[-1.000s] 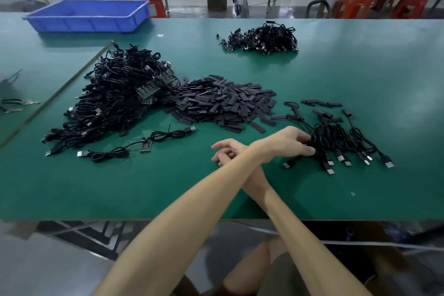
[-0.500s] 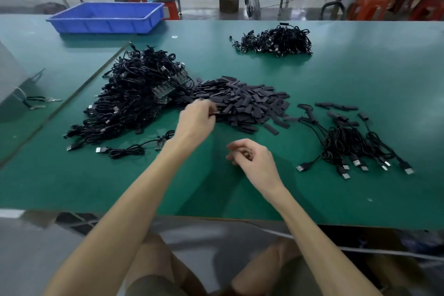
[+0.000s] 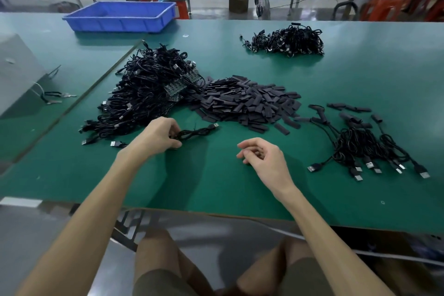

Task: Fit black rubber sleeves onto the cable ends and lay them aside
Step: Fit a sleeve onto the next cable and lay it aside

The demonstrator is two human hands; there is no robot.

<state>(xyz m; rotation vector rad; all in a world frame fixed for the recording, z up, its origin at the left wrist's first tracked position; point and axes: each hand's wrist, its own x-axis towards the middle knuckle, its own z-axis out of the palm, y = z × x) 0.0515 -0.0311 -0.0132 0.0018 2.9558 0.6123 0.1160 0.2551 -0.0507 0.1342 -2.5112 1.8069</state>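
On the green-topped work table [image 3: 216, 190] the left hand [image 3: 159, 136] reaches to the near edge of the large tangled heap of black USB cables [image 3: 146, 94]. Its fingers and thumb are curled around the bundled middle of a single black coiled cable [image 3: 194, 131], which lies on the table with its metal plug pointing right, toward the sleeves. The right hand [image 3: 263, 156] is apart from it, over a bare part of the table, with its fingers loosely bent toward the palm and not closed on a cable. Just beyond both hands lies the wide pile of flat black rubber sleeves [image 3: 247, 101], its left edge touching the cable heap. To the right is a smaller cluster of black cables with sleeves on their far ends [image 3: 360, 144], their silver plugs fanned toward the near edge. A second compact heap of black cables [image 3: 288, 41] sits far back, and a blue plastic tray [image 3: 120, 15] stands at the far left.
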